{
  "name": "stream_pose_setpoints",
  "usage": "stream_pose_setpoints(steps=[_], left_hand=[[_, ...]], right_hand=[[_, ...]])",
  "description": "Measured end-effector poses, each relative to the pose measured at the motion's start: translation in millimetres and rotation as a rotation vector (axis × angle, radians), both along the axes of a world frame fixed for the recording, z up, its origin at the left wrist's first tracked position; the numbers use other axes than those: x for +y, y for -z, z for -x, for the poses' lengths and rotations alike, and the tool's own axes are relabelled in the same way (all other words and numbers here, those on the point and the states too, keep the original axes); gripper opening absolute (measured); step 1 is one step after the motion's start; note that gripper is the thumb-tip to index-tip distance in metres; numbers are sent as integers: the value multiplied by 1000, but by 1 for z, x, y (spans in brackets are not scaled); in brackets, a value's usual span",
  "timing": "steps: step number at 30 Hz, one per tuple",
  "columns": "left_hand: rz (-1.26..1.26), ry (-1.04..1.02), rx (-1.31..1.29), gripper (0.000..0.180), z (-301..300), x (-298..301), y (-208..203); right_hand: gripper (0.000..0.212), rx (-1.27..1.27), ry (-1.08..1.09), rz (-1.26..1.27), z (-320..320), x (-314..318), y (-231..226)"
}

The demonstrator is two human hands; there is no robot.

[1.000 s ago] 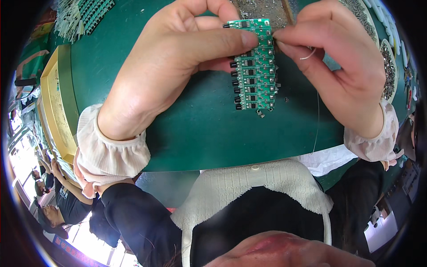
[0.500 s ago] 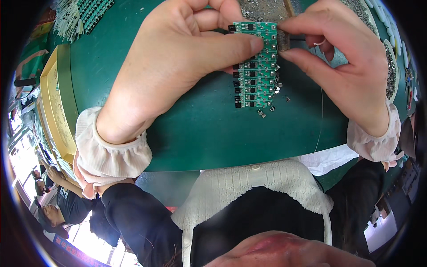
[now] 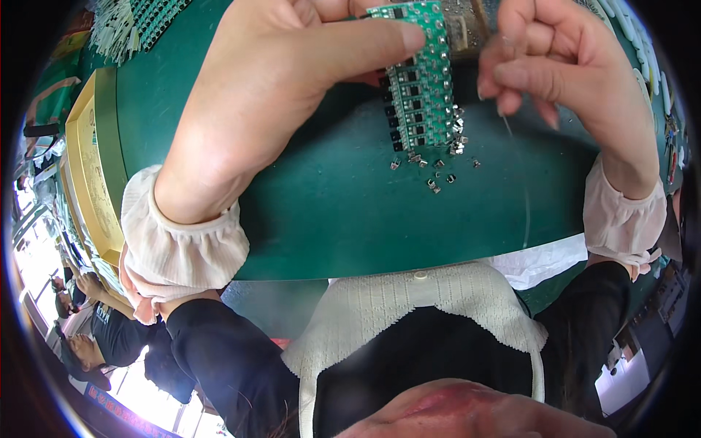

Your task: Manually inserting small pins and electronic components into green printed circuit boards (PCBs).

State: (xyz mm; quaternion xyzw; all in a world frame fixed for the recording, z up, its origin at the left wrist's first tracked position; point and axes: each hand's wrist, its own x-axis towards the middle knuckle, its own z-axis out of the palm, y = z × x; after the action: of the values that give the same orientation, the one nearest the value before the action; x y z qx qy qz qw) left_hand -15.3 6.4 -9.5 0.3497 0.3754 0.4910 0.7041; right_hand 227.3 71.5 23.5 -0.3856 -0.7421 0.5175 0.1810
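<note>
Right now my left hand [image 3: 270, 95] has the green circuit board strip [image 3: 420, 80] pinched by its upper end, thumb laid flat across the top face and the other fingers behind it, so the strip hangs down toward me with its lower end just above the green tabletop [image 3: 328, 212]. Held that way, I judge, the rows of small black components face up where I can see them, and whatever drops off lands on the mat rather than in my lap. A scatter of small metal bits [image 3: 437, 166] lies on the tabletop directly under the strip's lower end, well in from the near edge.

My right hand [image 3: 562, 73] is up beside the strip's right edge, not touching it, fingers curled loosely together with thumb and forefinger closed on a thin wire [image 3: 517, 168] that trails down toward the near edge of the tabletop. Keeping it close to the board seems to leave the fine end ready at the row I am on.

Both wrists are bent inward, forearms coming up from the near edge, pale gathered cuffs [image 3: 182, 241] at each wrist. Along the tabletop's left edge sits a yellow tray [image 3: 87, 182], and at the far left corner a pile of more board strips [image 3: 146, 18], too blurred to tell apart.
</note>
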Motion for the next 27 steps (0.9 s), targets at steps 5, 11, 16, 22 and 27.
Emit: stream_pose_setpoints(steps=[5, 11, 16, 22, 27], left_hand=[[-55, -28, 12, 28, -3, 5, 7], [-30, -64, 54, 27, -5, 3, -3], [-41, -81, 72, 26, -4, 5, 5], [-53, -78, 58, 26, -3, 4, 2], [-185, -67, 166, 26, 1, 7, 7]], right_hand=[[11, 51, 26, -25, -1, -8, -1], [12, 91, 48, -50, 6, -15, 0], [12, 205, 18, -125, 3, -13, 18], [12, 161, -15, -162, 5, -11, 17], [13, 157, -31, -217, 6, -9, 20]])
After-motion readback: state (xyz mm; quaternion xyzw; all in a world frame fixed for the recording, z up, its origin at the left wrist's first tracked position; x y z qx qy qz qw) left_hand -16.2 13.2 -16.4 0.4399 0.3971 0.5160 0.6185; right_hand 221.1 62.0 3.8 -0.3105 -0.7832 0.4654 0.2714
